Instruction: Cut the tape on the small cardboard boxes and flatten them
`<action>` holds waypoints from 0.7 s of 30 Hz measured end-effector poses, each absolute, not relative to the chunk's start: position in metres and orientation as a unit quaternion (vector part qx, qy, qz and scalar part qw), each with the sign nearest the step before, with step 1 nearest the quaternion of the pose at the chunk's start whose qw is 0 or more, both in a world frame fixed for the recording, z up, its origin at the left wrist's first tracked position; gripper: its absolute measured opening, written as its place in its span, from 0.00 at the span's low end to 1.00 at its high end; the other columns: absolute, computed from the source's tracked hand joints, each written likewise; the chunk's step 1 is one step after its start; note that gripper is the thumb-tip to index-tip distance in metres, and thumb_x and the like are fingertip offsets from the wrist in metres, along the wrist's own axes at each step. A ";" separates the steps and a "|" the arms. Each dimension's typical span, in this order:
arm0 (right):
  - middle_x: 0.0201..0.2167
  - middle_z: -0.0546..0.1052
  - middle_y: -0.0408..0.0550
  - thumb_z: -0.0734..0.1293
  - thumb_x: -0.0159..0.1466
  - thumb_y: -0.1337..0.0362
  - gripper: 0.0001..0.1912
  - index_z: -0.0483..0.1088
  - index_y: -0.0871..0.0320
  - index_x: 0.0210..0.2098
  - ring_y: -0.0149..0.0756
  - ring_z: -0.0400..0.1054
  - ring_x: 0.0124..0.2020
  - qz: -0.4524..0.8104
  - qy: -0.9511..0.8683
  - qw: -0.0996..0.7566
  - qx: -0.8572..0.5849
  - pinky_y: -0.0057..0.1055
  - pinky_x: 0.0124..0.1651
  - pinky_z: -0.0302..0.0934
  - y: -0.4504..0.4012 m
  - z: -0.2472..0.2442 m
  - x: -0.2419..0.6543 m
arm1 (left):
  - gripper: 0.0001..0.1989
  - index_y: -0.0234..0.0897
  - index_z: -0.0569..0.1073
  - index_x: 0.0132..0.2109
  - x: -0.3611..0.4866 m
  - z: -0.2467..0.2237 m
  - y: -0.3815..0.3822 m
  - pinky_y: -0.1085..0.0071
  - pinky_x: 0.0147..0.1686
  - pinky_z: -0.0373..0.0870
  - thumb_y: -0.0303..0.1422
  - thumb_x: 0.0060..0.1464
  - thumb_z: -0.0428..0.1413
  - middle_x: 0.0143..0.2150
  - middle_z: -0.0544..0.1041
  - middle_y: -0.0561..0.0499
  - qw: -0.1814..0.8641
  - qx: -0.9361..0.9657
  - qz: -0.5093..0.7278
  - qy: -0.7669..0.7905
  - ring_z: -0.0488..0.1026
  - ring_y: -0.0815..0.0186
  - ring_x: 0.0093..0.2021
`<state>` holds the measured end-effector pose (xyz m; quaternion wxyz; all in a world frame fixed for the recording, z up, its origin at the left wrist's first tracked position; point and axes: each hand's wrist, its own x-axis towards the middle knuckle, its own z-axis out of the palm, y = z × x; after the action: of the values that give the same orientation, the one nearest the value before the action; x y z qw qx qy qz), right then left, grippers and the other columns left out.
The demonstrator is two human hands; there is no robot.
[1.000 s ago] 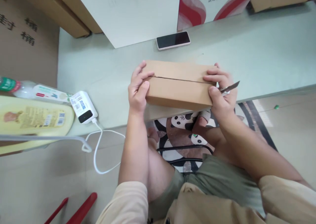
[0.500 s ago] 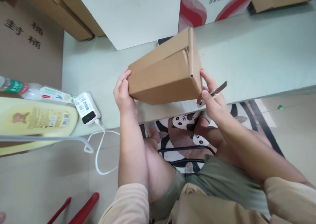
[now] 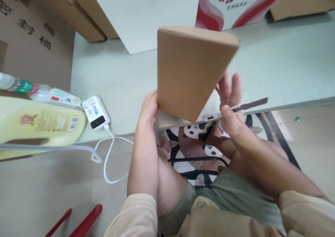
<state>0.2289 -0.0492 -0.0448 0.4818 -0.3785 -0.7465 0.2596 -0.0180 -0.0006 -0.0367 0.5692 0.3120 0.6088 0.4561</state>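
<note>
A brown cardboard box (image 3: 191, 69) is tilted up over the front edge of the pale table, a broad plain side facing me. My left hand (image 3: 149, 108) grips its lower left edge, the fingers partly hidden behind the cardboard. To the right of the box, my right hand (image 3: 231, 106) holds a utility knife (image 3: 235, 111) between thumb and palm. The knife's blade is out and points to the right, away from the box. Some fingers of that hand are raised close to the box's right edge; whether they touch it I cannot tell.
On the left lie a yellow jug (image 3: 42, 123), a plastic bottle (image 3: 24, 87) and a white device (image 3: 96, 112) with a cable. A white box (image 3: 146, 17), a red-and-white carton (image 3: 235, 7) and cardboard boxes stand behind. A panda mat (image 3: 193, 130) lies below.
The box has been turned and tipped up, so its seamed flap side no longer shows and a plain side does. My right fingers have loosened from its end; the knife has swung flatter.
</note>
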 end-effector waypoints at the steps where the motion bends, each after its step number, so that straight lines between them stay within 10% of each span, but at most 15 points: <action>1: 0.78 0.38 0.34 0.50 0.71 0.42 0.38 0.29 0.36 0.75 0.45 0.33 0.79 0.264 -0.756 0.471 -0.370 0.58 0.77 0.40 -0.050 -0.043 0.230 | 0.10 0.38 0.75 0.35 -0.018 -0.037 0.000 0.76 0.19 0.63 0.40 0.57 0.57 0.25 0.73 0.53 0.578 0.312 0.451 0.604 0.66 0.71 0.21; 8: 0.77 0.46 0.34 0.54 0.72 0.45 0.31 0.51 0.37 0.72 0.47 0.37 0.78 0.256 -0.767 0.462 -0.365 0.57 0.78 0.37 -0.049 -0.028 0.234 | 0.30 0.41 0.72 0.38 -0.023 -0.039 -0.006 0.73 0.14 0.47 0.65 0.55 0.50 0.23 0.68 0.53 0.636 0.378 0.407 0.536 0.58 0.72 0.15; 16: 0.69 0.67 0.44 0.52 0.72 0.44 0.27 0.68 0.44 0.61 0.54 0.52 0.74 0.229 -0.760 0.455 -0.404 0.62 0.76 0.39 -0.052 -0.001 0.239 | 0.29 0.37 0.67 0.28 -0.013 -0.040 -0.016 0.75 0.15 0.42 0.60 0.52 0.60 0.23 0.62 0.56 0.678 0.469 0.283 0.489 0.50 0.78 0.16; 21: 0.65 0.72 0.47 0.53 0.72 0.44 0.27 0.73 0.48 0.57 0.53 0.57 0.72 0.212 -0.807 0.387 -0.393 0.59 0.74 0.44 -0.050 0.008 0.242 | 0.19 0.36 0.75 0.44 -0.016 -0.044 -0.015 0.76 0.17 0.52 0.49 0.60 0.57 0.34 0.75 0.48 0.633 0.529 0.223 0.519 0.57 0.77 0.18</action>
<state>0.2415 -0.0496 0.0076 0.3873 -0.3931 -0.8065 0.2123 -0.0162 -0.0149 -0.0445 0.6330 0.5289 0.5193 0.2234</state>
